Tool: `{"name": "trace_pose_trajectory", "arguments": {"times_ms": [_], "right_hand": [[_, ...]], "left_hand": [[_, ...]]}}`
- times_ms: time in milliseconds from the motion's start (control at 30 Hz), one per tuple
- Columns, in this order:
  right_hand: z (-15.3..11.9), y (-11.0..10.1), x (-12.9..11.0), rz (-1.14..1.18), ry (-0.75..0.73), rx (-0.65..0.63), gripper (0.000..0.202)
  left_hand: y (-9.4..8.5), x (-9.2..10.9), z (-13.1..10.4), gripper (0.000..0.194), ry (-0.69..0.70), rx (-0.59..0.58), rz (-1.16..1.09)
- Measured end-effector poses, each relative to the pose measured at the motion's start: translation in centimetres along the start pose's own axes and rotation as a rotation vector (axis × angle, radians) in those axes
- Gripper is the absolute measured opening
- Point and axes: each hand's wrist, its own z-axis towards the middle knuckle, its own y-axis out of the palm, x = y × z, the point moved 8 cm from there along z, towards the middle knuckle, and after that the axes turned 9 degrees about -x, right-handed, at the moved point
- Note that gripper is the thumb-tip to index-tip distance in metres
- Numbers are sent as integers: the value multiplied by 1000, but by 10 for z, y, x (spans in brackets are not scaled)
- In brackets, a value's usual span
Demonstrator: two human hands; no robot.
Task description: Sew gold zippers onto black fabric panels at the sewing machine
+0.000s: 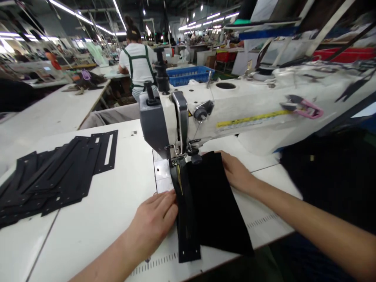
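A black zippered strip [185,219] lies under the needle and presser foot [179,158] of a white sewing machine [235,105]. Gold zipper teeth [179,180] show in its slot. A wider black fabric piece [219,207] extends from the strip's right side toward the table's front edge. My left hand [158,215] is closed at the strip's left edge, fingertips against it. At the fabric's far right edge, my right hand [236,172] grips it, with its fingertips partly hidden behind the cloth.
Black slotted panels [64,168] lie in an overlapping pile on the left of the white table [117,219]. Pink-handled thread snips [311,109] rest against the machine arm. Beyond are a blue crate [190,74] and a person [136,62] facing away.
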Motion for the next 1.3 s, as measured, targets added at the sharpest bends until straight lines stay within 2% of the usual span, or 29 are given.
{"name": "trace_pose_trajectory", "arguments": {"times_ms": [67, 133, 233, 333, 400, 533, 633, 700, 833, 933, 1000, 1100, 1200, 1300], "right_hand": [[4, -2, 21, 206, 64, 13, 36], [5, 2, 33, 351, 137, 22, 39], [2, 6, 35, 378, 201, 21, 39], [0, 6, 32, 335, 193, 6, 36], [1, 1, 29, 233, 153, 7, 42], [2, -19, 18, 30, 76, 122, 25], [5, -23, 15, 20, 136, 125, 28], [11, -18, 14, -124, 164, 73, 26], [23, -4, 13, -601, 145, -26, 19], [20, -7, -5, -825, 114, 80, 14], [12, -1, -31, -795, -21, 147, 14], [1, 29, -66, -516, -293, 54, 24], [-1, 57, -73, -398, -347, -66, 34], [1, 67, -66, -404, -336, -129, 37]], "left_hand": [[6, -6, -2, 19, -57, -78, -96], [6, -17, 1, 22, -134, -72, -161], [10, -34, 11, 22, -216, -53, -81], [21, -40, 20, 20, -254, -105, 29], [24, -40, 22, 20, -278, -116, 76], [22, -37, 21, 19, -319, -106, 103], [22, -36, 21, 21, -323, -99, 94], [22, -36, 22, 20, -321, -90, 93], [19, -34, 25, 16, -314, -69, 107], [17, -35, 24, 17, -332, -44, 89], [16, -38, 20, 16, -369, -15, 60], [14, -44, 12, 23, -416, 77, 37], [18, -44, 11, 29, -325, 95, 33], [22, -42, 13, 26, -182, 72, 41]]}}
